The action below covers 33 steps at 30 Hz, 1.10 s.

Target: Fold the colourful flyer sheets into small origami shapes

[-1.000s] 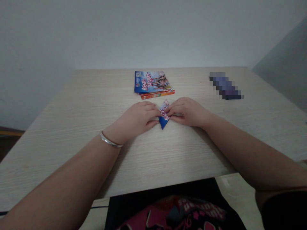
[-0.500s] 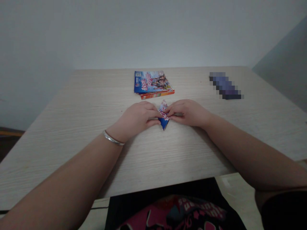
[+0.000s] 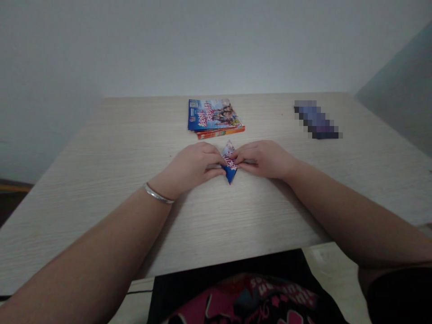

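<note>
A small folded piece of printed paper, blue with white and red lettering, lies on the table between my hands in a narrow diamond shape. Its left edge is pinched by the fingers and thumb of my left hand, which wears a silver bangle at the wrist. From the other side, the closed fingers of my right hand grip the paper's right edge, fingertips over its printed face. Both hands rest low over the tabletop, and the fingers cover parts of the paper's sides.
Beyond the hands lies a stack of printed leaflets, blue on top with orange edges below. A blurred-out dark flat object sits at the back right. The pale wood-grain table meets a wall behind.
Both hands keep their hold on the folded paper with barely any shift. The whole view has moved very slightly.
</note>
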Each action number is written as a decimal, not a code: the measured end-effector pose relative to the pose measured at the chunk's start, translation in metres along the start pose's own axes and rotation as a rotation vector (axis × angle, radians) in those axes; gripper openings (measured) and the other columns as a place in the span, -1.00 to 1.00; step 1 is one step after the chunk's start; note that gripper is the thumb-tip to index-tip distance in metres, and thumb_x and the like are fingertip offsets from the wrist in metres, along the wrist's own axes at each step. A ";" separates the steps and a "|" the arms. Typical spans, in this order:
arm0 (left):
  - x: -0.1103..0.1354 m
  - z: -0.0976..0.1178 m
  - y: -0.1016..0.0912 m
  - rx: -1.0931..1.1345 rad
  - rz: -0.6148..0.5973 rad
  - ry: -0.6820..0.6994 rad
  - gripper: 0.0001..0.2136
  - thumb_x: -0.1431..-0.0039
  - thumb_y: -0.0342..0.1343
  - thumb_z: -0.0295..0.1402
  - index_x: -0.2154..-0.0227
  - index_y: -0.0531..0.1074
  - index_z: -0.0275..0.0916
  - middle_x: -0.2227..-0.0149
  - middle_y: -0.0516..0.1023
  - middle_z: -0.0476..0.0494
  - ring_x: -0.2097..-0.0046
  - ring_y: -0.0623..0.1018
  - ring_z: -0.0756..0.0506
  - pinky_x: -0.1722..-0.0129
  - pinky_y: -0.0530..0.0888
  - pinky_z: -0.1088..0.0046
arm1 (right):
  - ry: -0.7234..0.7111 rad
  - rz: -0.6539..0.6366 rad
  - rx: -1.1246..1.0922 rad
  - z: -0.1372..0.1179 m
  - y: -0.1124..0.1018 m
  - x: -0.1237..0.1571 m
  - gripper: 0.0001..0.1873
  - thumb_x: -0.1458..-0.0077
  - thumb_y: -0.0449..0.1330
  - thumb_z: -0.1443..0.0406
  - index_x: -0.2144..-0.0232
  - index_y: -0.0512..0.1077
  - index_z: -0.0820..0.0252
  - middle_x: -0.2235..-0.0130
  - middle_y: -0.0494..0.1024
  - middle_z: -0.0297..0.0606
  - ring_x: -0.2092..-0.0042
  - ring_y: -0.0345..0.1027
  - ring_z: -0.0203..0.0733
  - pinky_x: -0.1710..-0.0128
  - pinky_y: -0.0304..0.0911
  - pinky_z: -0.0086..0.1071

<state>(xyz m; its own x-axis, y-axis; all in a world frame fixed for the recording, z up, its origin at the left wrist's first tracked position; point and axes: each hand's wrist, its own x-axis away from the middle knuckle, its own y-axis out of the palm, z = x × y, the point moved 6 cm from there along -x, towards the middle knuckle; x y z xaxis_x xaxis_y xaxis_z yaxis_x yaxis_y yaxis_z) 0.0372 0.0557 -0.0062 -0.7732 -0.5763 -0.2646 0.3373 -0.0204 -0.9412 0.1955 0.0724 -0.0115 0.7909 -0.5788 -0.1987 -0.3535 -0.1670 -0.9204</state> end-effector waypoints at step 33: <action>0.002 0.004 0.000 0.087 0.175 -0.363 -0.41 -0.15 0.25 -0.32 -0.17 0.12 -0.31 0.13 0.55 -0.24 0.12 0.57 -0.21 0.07 0.51 0.18 | 0.349 0.194 0.084 -0.001 -0.002 -0.013 -0.82 -0.18 0.17 0.26 0.41 0.52 0.16 0.44 0.61 -0.34 0.46 0.38 -0.26 0.38 0.13 -0.36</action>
<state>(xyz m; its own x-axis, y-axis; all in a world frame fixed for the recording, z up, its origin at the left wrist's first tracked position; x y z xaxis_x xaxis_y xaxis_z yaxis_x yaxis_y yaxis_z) 0.0375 0.0515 -0.0061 -0.4656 -0.8278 -0.3130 0.5028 0.0436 -0.8633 0.1855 0.0790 -0.0068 0.4917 -0.8315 -0.2586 -0.4257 0.0295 -0.9044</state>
